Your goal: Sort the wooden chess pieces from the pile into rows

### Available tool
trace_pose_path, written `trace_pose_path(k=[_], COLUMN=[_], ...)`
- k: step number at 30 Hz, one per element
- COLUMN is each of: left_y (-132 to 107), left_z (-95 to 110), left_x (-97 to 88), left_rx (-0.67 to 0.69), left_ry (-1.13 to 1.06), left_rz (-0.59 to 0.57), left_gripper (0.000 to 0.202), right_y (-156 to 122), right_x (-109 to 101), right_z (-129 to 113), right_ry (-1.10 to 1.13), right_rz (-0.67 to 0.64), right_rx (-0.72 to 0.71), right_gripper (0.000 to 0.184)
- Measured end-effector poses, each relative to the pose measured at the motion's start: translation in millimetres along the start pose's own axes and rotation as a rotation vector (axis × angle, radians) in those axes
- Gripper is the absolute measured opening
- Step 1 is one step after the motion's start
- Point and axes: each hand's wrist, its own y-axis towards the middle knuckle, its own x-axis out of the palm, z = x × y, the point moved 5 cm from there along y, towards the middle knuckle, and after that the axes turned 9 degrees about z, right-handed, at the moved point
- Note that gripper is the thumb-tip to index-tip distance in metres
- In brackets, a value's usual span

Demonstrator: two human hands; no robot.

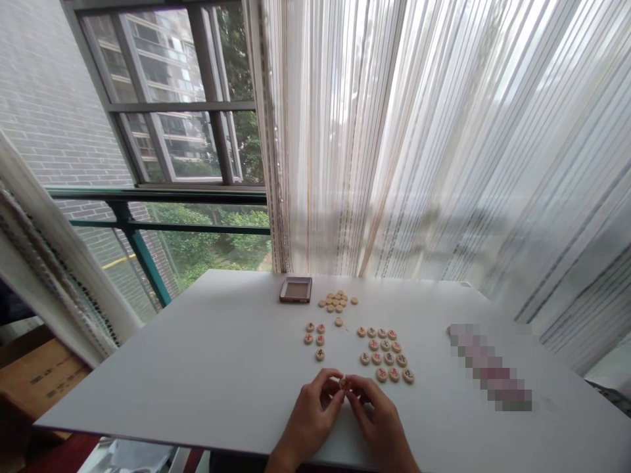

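Observation:
Near the table's front edge, my left hand [317, 408] and my right hand [375, 410] meet and pinch one round wooden xiangqi piece [344, 383] between their fingertips. Its face is partly covered by the fingers. Just beyond, to the right, lie rows of xiangqi pieces [389, 359] with red or black characters facing up. A smaller group of face-up pieces [320, 340] sits ahead and slightly left. Farther back is a loose cluster of pieces [339, 302] showing plain tops, with a single plain piece [338, 322] nearer me.
The white table [221, 368] carries everything. At its back stands a shallow open box [296, 290] with a dark rim. A blurred-out long object [490, 368] lies on the right. Sheer curtains [335, 164] hang behind the table; a cardboard box [39, 374] is at the lower left.

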Motion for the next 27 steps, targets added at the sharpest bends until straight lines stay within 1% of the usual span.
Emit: trace_pose_path(k=[6, 10, 17, 23, 27], left_y=[-1.1, -1.9, -3.9, -7.7, -9.1], left_z=[-0.3, -1.8, 0.5, 1.7, 2.4], left_x=[1.0, 0.8, 0.9, 3.1, 4.3], left_rx=[0.016, 0.021, 0.036, 0.074, 0.093], left_ry=[0.036, 0.054, 0.06, 0.139, 0.177], left_rz=[0.004, -0.002, -0.009, -0.017, -0.034], left_gripper=[0.02, 0.021, 0.024, 0.021, 0.02], right_y=[0.3, 1.6, 1.4, -0.2, -0.3], right_x=[-1.6, -3.3, -4.6, -4.2, -4.6], right_z=[2.7, 4.4, 3.0, 7.6, 7.8], right_ry=[0.08, 0.116, 0.13, 0.11, 0.085], right_rz=[-0.026, -0.019, -0.009, -0.006, 0.003], right_rx=[0.11, 0.164, 0.201, 0.299, 0.324], right_gripper=[0.024, 0.023, 0.023, 0.027, 0.03])
